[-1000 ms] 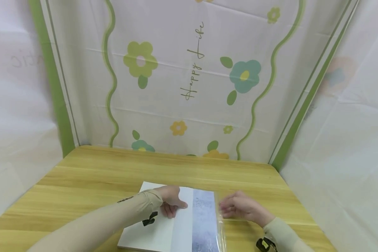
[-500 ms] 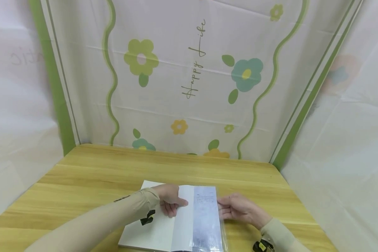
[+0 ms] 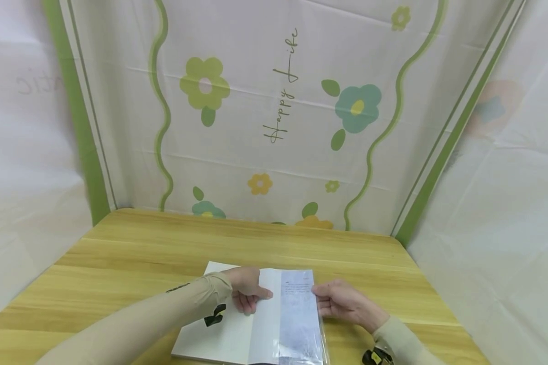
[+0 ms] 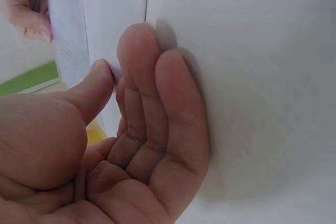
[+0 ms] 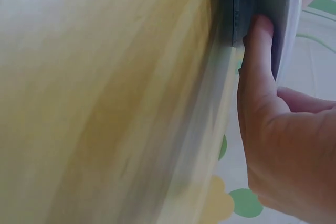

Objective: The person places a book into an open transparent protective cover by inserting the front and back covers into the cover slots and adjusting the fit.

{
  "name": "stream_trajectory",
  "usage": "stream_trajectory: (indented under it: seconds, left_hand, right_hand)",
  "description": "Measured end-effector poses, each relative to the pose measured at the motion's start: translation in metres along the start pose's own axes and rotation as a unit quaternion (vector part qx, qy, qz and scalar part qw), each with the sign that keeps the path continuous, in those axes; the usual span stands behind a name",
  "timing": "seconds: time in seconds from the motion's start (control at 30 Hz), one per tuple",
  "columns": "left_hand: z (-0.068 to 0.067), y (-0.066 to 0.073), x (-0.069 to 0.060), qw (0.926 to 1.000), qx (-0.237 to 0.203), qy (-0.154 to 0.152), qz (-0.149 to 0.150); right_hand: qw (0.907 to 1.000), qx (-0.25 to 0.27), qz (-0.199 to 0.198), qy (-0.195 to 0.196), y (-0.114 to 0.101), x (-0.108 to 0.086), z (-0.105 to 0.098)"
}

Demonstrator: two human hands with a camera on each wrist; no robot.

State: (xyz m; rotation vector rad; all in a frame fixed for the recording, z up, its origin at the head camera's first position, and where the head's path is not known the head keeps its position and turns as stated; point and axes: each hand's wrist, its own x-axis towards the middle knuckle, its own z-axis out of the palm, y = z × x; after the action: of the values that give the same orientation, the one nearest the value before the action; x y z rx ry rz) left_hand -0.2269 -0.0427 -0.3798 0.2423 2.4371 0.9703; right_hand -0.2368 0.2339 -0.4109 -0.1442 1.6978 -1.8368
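Observation:
A book (image 3: pixel 212 337) lies open on the wooden table, white page on the left. To its right is a pale blue book cover (image 3: pixel 297 317) with small print and a shiny clear plastic layer along its right and lower edges. My left hand (image 3: pixel 247 290) rests on the white page, thumb stretched toward the cover; the left wrist view shows its fingers (image 4: pixel 178 93) lying loosely against the paper. At the cover's right edge, my right hand (image 3: pixel 347 304) pinches it, thumb on top. From the right wrist view, fingers (image 5: pixel 258 51) reach beneath the cover.
The wooden table (image 3: pixel 164 243) extends behind and to both sides of the book. A white curtain with printed flowers (image 3: pixel 246 126) hangs at its back edge, with pale sheets (image 3: pixel 498 218) on either side. Both wrists wear dark straps (image 3: pixel 214 315).
My right hand has come in from just right of the book and taken the cover's edge between thumb and fingers. My left hand has stayed on the page.

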Motion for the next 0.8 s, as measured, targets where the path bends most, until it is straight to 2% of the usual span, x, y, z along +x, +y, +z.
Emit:
stream_trajectory:
  seconds: [0.2, 0.4, 0.6, 0.7, 0.8]
  left_hand:
    - [0.001, -0.002, 0.000, 1.0000, -0.007, 0.006, 0.004]
    - [0.001, -0.003, 0.003, 0.9999, -0.007, 0.007, 0.006]
    - [0.004, -0.011, 0.008, 0.9993, -0.011, 0.017, 0.030]
    - [0.004, -0.013, 0.008, 0.9990, -0.017, 0.016, 0.037]
    - [0.003, -0.013, 0.006, 0.9989, -0.026, 0.008, 0.039]
  right_hand:
    - [0.9996, -0.016, -0.013, -0.017, -0.002, -0.002, 0.003]
    - [0.9997, -0.023, -0.009, 0.007, -0.001, -0.001, 0.006]
    - [0.9984, -0.047, -0.006, 0.031, 0.001, 0.001, 0.008]
    - [0.9966, -0.072, -0.004, 0.038, -0.001, 0.001, 0.008]
    - [0.9906, -0.126, -0.012, 0.051, -0.005, 0.001, 0.008]
